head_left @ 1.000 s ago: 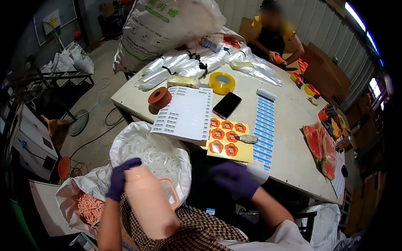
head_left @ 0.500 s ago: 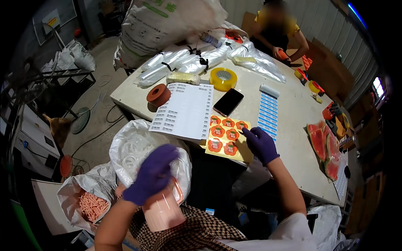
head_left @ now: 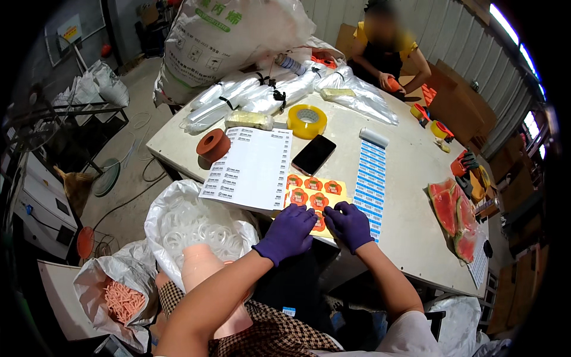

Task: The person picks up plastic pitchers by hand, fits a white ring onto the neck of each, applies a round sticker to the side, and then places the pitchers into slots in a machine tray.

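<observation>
My left hand (head_left: 289,232), in a purple glove, rests with fingers stretched over the lower left of a yellow sheet of red-orange flower-shaped stickers (head_left: 318,200). At the sheet's lower right, my right hand (head_left: 350,227), gloved alike, has its fingers bent and pressed together. Whatever lies between those fingertips is too small to make out. The two hands are close but apart, and they cover the sheet's lower part. A pink plastic pitcher-like vessel (head_left: 201,266) leans on my lap, partly hidden behind my left forearm.
A white printed label sheet (head_left: 247,169), brown tape roll (head_left: 213,145), yellow tape roll (head_left: 307,121), phone (head_left: 313,155) and blue label strip (head_left: 370,178) share the table. Bags of clear rings (head_left: 199,229) and pink pieces (head_left: 124,300) stand left. Across sits another person (head_left: 386,53).
My left hand has left the pink vessel and moved right onto the sticker sheet. My right hand has shifted down along the sheet's right side.
</observation>
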`<state>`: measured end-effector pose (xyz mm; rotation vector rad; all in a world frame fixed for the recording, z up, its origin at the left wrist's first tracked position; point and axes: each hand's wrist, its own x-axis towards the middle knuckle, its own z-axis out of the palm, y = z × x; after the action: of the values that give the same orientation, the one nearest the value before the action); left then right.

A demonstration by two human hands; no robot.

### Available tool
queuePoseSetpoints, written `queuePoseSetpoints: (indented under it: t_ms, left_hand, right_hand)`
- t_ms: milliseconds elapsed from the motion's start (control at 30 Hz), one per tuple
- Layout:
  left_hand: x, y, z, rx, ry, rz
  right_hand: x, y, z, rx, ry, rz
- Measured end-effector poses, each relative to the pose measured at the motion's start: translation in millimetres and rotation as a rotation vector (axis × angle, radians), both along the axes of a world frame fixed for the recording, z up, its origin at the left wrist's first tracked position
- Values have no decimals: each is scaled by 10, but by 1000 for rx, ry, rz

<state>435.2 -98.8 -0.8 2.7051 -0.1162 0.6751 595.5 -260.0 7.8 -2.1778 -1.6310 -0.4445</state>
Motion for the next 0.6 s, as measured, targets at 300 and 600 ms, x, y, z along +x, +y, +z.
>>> queuePoseSetpoints:
  t_ms: [300,600]
  left_hand:
    - [8,-41,16,-14,58,13]
    - [-1952,752,889,-341,-223,408]
  right_hand:
    - [1081,35,-53,185,691,-191]
    - [-1782,83,757,244,406,404]
